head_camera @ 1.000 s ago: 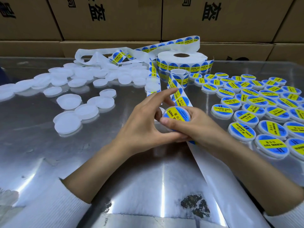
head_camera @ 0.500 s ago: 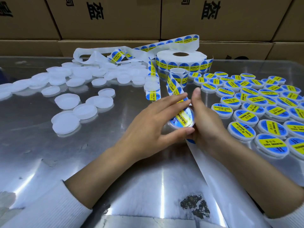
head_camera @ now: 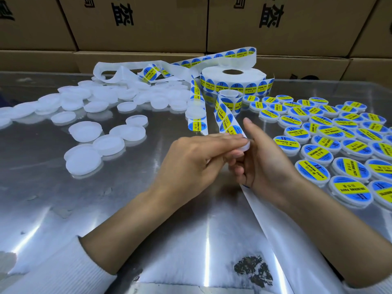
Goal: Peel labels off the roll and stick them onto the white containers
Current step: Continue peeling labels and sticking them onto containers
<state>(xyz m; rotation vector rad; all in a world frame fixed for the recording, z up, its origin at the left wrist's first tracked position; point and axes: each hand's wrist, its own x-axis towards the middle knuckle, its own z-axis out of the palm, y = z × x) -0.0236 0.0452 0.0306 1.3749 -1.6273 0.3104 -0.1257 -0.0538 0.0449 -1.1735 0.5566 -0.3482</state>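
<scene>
From the head view: a second back, label face-up and plain between both hands; now tilted away and mostly covered, only a white edge of the container (head_camera: 246,147) showing between the fingertips, held above the table (head_camera: 127,209). Likely meaning: label already on, now being pressed and smoothed down, so this piece looks close to done and ready to join the labelled containers (head_camera: 314,153) massed on the right. Left hand (head_camera: 191,164) laid flat across the top, fingers stretched out together and pressing down onto the container; grip closed on it from above. Right hand (head_camera: 263,158) cupped behind and beneath, thumb raised and free, lower fingers curled under the container; grip clamped on the same piece from below. Label strip (head_camera: 227,119) running down from the small coil to just behind the left fingertips, touching or nearly so; cannot tell which. Big label roll (head_camera: 233,80) standing further back, well clear of the hands. Bare white containers (head_camera: 101,143) scattered to the left, many left to do. Spent backing paper (head_camera: 273,228) trailing under the right wrist toward the near edge.
</scene>
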